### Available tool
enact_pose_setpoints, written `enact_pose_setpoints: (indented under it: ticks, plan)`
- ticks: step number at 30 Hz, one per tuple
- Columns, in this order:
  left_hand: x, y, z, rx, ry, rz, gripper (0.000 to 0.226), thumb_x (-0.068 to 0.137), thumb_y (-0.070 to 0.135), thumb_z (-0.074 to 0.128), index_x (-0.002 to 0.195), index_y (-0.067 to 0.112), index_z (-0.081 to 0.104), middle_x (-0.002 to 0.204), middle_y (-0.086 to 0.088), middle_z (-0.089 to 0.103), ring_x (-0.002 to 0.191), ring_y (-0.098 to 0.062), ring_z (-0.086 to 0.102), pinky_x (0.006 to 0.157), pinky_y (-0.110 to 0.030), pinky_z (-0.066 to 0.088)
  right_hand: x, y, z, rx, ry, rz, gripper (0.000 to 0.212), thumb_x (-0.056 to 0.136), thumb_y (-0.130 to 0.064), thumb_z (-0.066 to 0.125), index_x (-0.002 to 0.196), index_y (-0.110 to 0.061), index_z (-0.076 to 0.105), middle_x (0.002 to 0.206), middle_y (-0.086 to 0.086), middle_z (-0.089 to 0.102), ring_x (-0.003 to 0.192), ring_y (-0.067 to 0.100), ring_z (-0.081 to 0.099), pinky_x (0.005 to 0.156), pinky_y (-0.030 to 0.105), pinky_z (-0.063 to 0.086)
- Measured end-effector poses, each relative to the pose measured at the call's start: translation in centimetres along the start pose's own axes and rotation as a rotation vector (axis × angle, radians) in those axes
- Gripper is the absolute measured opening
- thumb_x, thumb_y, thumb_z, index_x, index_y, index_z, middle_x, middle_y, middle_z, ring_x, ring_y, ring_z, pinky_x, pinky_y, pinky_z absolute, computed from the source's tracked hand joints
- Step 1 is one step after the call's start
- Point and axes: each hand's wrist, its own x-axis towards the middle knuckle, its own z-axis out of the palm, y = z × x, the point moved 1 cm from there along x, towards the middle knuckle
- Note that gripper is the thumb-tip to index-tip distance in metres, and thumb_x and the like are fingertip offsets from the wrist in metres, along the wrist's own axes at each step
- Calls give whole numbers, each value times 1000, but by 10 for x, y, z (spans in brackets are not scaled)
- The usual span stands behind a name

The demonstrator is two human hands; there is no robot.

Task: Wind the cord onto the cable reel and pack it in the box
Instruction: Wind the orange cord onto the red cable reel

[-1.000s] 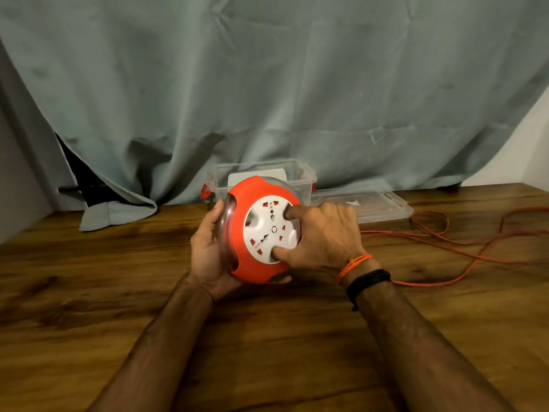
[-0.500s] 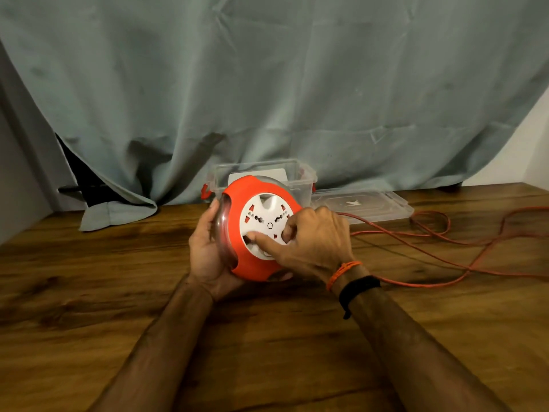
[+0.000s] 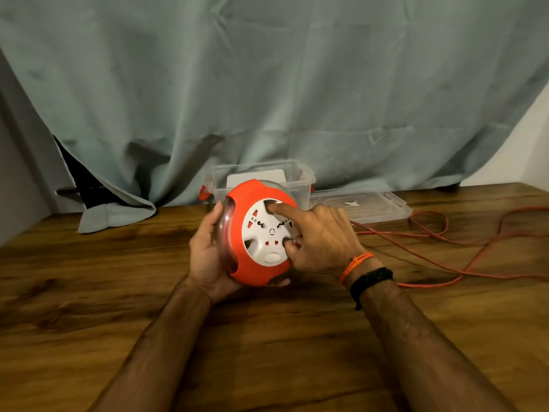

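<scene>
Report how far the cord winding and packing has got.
Done: box open, lid off beside it. In hand: left hand holds the cable reel; right hand fingers the white hub. Left: much orange cord lies loose on the table; reel unpacked.

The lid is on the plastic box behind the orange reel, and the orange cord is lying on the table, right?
Not quite. The head view shows the lid off, lying flat on the table to the right of the open plastic box. The rest is right: the box sits behind the orange reel, and the orange cord lies loose on the table.
</scene>
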Motion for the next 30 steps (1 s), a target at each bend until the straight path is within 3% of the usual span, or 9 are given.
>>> enact_pose_setpoints:
  ticks: [4,8,11,14,18,25,27,30]
  plan:
    - [1,-1,4,16,45,-10,70,89,68,48,143,23,50,146,-18,50,130,-49,47,99,-83,21,4,1,3,-22,-25,4,66,71,-38,57,135,-41,41,81,6,68,80,31,63,75,37,47]
    - [0,1,8,55,116,46,68,86,69,49,138,25,56,142,-18,55,126,-47,52,98,-82,27,2,3,0,-40,5,51,65,64,-53,64,127,-39,54,82,5,70,80,30,64,74,35,45]
    - [3,1,11,35,122,86,70,89,69,43,141,23,53,145,-19,52,130,-46,48,101,-80,26,-2,-3,4,-41,99,142,63,56,-75,58,95,-28,69,74,6,68,73,28,63,68,33,38]
    - [5,1,14,41,173,230,66,92,64,45,135,16,60,137,-18,59,127,-38,55,97,-58,47,-2,-16,9,-7,129,266,69,55,-86,48,69,-20,64,70,6,64,70,28,61,65,29,30]
    - [4,2,14,19,239,328,63,98,59,35,125,14,68,127,-15,68,119,-32,63,90,-44,54,0,-24,9,28,135,342,74,54,-88,41,71,-19,65,74,7,66,74,28,63,65,28,30]
    - [5,3,12,59,197,327,61,95,58,44,131,13,64,131,-16,64,123,-34,59,93,-47,52,0,-17,5,56,30,294,71,59,-88,41,69,-19,60,78,3,67,79,24,62,69,29,44]
    - [6,1,14,38,150,279,64,98,58,37,137,11,58,138,-18,59,130,-35,53,100,-49,47,-1,-13,4,73,9,282,68,59,-87,41,68,-22,58,81,1,67,81,22,61,70,29,42]
    - [6,-1,20,-25,94,210,74,104,57,16,148,2,39,150,-25,41,141,-39,35,113,-53,28,-1,-12,3,85,12,283,66,57,-87,41,66,-24,58,79,-1,67,81,20,61,71,29,43]
